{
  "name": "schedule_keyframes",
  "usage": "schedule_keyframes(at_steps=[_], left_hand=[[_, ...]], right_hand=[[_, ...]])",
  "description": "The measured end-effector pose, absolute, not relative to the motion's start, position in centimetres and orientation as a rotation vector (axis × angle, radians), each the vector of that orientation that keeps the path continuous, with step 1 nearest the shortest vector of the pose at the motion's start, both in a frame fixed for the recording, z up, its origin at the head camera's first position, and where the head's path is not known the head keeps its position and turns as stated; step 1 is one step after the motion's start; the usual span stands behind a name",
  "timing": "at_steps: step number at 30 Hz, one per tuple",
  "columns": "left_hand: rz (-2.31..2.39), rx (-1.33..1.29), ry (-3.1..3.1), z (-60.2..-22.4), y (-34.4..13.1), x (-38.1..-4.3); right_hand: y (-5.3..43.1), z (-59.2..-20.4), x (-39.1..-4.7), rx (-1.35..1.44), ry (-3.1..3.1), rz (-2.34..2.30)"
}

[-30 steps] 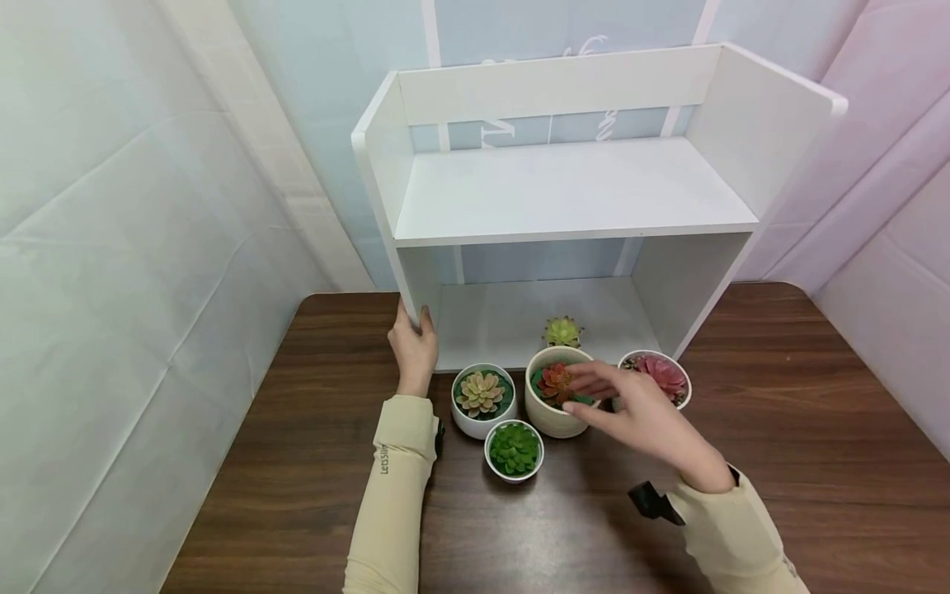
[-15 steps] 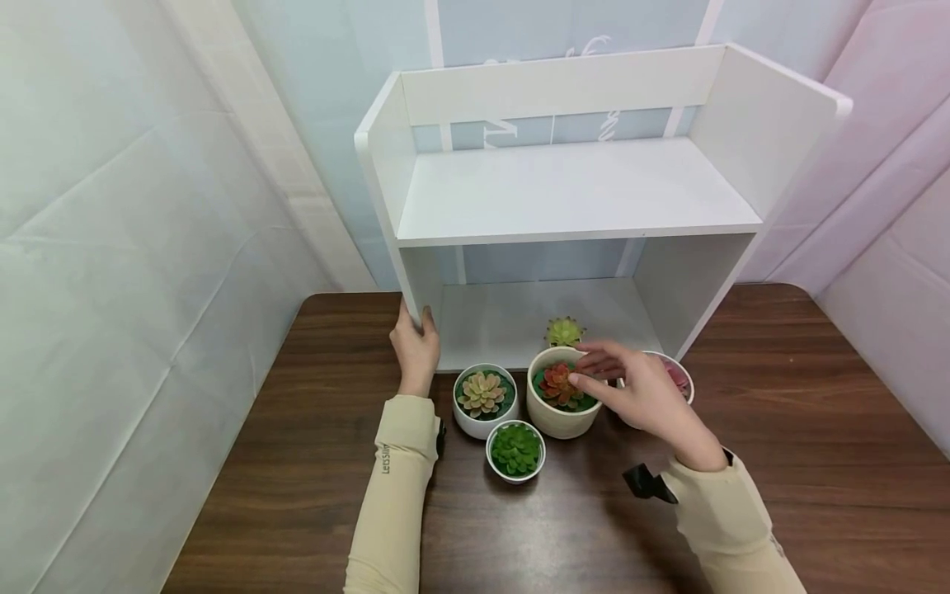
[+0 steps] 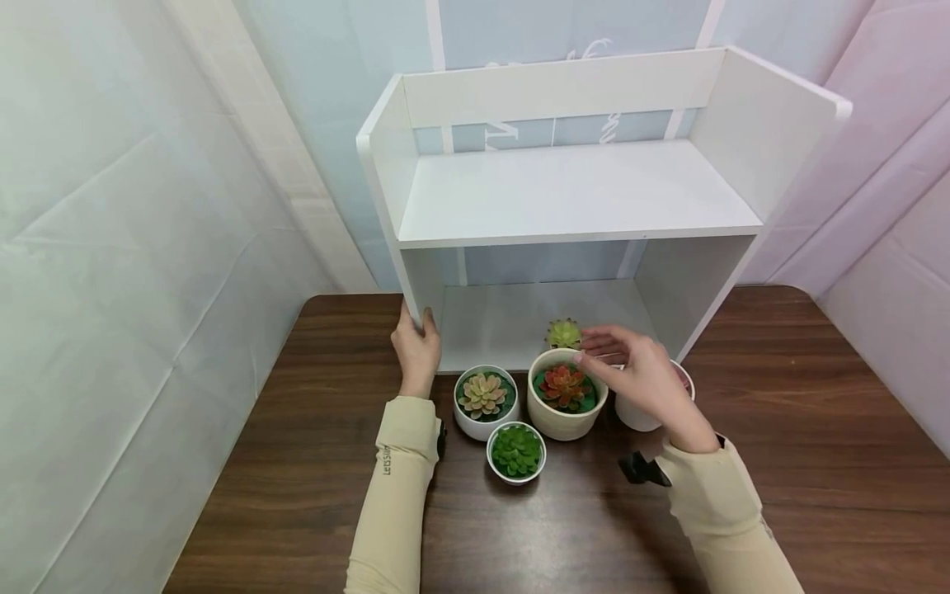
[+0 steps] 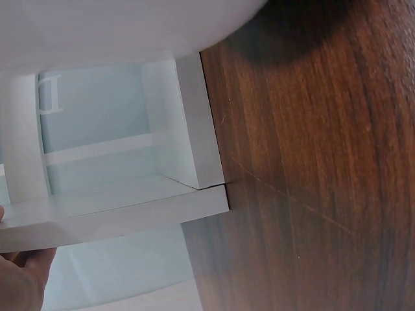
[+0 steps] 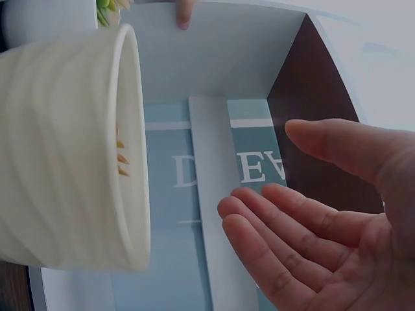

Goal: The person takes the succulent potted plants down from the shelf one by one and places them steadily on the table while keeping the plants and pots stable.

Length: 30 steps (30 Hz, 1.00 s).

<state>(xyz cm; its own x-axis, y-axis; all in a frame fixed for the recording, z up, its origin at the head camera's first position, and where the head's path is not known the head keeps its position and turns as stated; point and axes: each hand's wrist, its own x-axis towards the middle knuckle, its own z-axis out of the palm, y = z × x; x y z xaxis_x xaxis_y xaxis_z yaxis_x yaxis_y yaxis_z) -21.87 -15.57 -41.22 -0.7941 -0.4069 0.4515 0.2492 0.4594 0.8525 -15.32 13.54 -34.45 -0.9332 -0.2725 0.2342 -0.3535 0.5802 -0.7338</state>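
My left hand grips the lower front edge of the left side panel of a white two-tier shelf, thumb inside and fingers outside. In the left wrist view, part of that hand shows at the panel. My right hand is held above the pots with fingers extended and nothing in the palm. Its fingertips are beside a light-green succulent, whose pot is mostly hidden behind a cream pot with a red succulent. In the right wrist view, the ribbed cream pot stands left of the hand.
A white pot with a pale succulent and a smaller pot with a green succulent stand left of the cream one. A white pot with a pink succulent is partly hidden under my right hand. All rest before the shelf on a brown wooden table.
My right hand has moved from over the red succulent away toward the shelf, up to the light-green succulent. My left hand has kept its hold on the shelf panel.
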Motion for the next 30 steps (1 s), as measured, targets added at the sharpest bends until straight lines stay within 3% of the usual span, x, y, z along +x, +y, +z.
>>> schedule_keyframes(at_steps=[18, 30], left_hand=[[-1.366, 0.123, -2.073, -41.3, -15.6, -21.9], [-1.351, 0.087, -2.073, -41.5, -15.7, -22.0]], right_hand=[[13.3, -34.3, -17.5, 0.234, -2.781, 1.149], [13.4, -35.9, -19.8, 0.202, -2.858, 1.087]])
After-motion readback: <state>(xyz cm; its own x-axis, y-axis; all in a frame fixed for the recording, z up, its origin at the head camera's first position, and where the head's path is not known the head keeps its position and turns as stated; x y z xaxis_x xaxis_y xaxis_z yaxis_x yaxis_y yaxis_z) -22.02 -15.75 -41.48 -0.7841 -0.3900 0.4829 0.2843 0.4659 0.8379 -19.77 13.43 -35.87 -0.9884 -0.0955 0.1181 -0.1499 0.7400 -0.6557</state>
